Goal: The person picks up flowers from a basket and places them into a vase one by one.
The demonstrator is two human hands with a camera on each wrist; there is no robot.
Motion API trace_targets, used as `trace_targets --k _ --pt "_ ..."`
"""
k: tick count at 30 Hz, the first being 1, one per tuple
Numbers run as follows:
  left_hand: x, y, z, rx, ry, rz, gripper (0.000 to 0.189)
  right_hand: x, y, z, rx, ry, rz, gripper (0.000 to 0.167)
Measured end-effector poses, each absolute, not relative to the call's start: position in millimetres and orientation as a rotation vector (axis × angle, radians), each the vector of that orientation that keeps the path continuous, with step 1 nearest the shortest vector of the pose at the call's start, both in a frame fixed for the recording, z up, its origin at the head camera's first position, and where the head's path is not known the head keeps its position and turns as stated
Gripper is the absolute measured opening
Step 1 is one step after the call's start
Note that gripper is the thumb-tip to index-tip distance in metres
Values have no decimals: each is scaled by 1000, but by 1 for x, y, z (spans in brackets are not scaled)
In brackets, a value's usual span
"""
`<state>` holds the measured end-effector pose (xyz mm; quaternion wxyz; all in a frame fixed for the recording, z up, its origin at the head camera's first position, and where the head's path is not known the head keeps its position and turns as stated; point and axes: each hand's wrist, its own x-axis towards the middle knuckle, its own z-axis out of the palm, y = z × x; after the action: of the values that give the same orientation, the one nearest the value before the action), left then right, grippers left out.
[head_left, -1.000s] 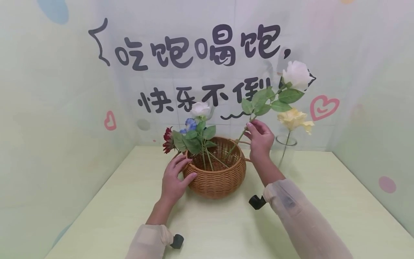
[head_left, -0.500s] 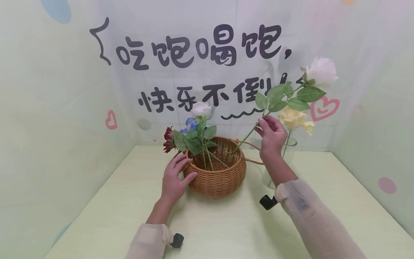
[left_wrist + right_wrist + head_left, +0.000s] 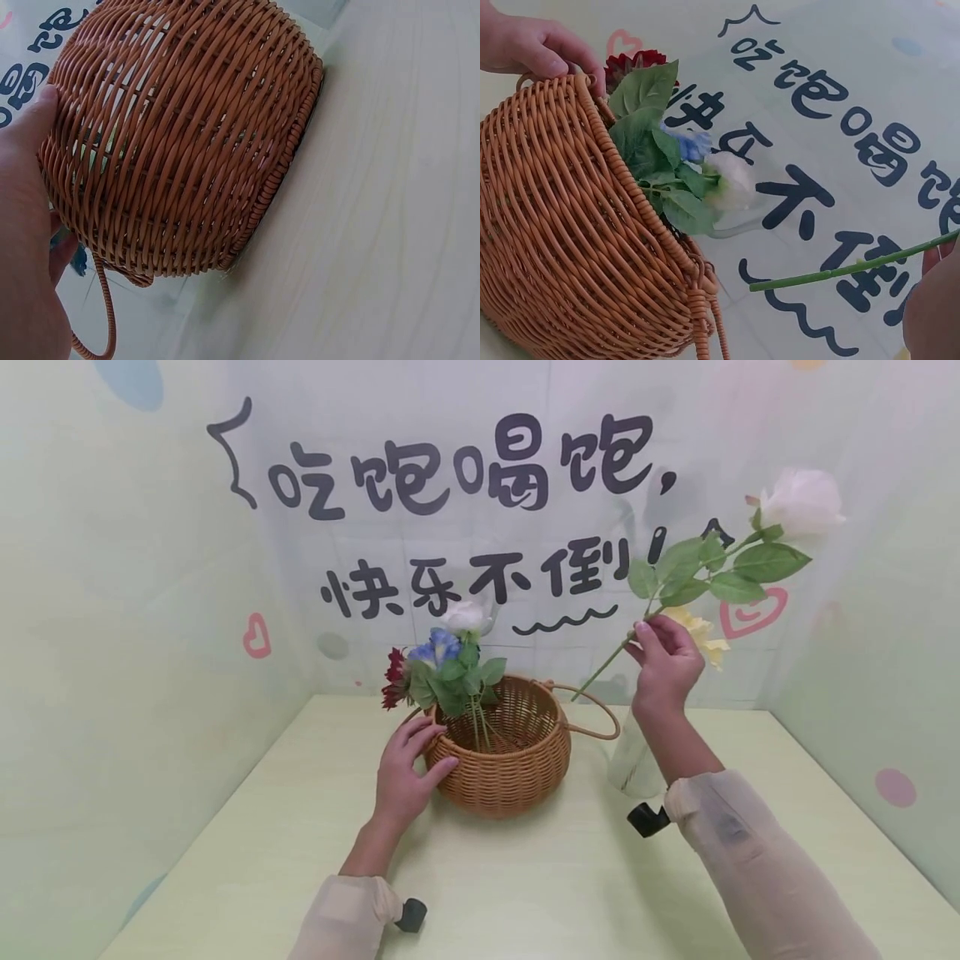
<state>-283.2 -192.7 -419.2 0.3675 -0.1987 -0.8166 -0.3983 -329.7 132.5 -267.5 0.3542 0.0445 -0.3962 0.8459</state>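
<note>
My right hand (image 3: pixel 671 664) pinches the green stem of a pale pink-white artificial rose (image 3: pixel 804 503) between thumb and fingers. The flower head leans up to the right. In the right wrist view the bare stem (image 3: pixel 832 274) ends in the air, apart from the basket. A round brown wicker basket (image 3: pixel 502 785) stands on the table, its left rim gripped by my left hand (image 3: pixel 405 777). At the basket's left side lean a white rose (image 3: pixel 465 617), a blue flower (image 3: pixel 437 647) and a dark red flower (image 3: pixel 393 677), their stems inside.
A clear glass vase (image 3: pixel 632 764) stands to the basket's right, partly behind my right arm. Its yellow flower (image 3: pixel 697 631) is half hidden by my hand. The basket's loop handle (image 3: pixel 600 710) juts out to the right. A printed cloth (image 3: pixel 517 464) hangs behind the table.
My right hand has lifted the rose up and to the right, so its stem has left the basket. The flowers in the basket have shifted slightly. My left hand has stayed put.
</note>
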Motion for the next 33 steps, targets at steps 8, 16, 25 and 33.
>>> trace_targets --k 8,16,25,33 --pt "-283 -193 -419 -505 -2104 -1021 45 -327 149 -263 83 -995 2163 15" --pt "-283 -193 -414 -493 -2116 -1094 42 -324 166 -257 66 -984 2146 20" --pt "-284 -193 -411 -471 -2131 -1191 41 -317 182 -250 40 -959 2159 24" --pt "-288 -191 -408 -430 -2135 -1193 38 -316 198 -244 28 -914 2161 27"
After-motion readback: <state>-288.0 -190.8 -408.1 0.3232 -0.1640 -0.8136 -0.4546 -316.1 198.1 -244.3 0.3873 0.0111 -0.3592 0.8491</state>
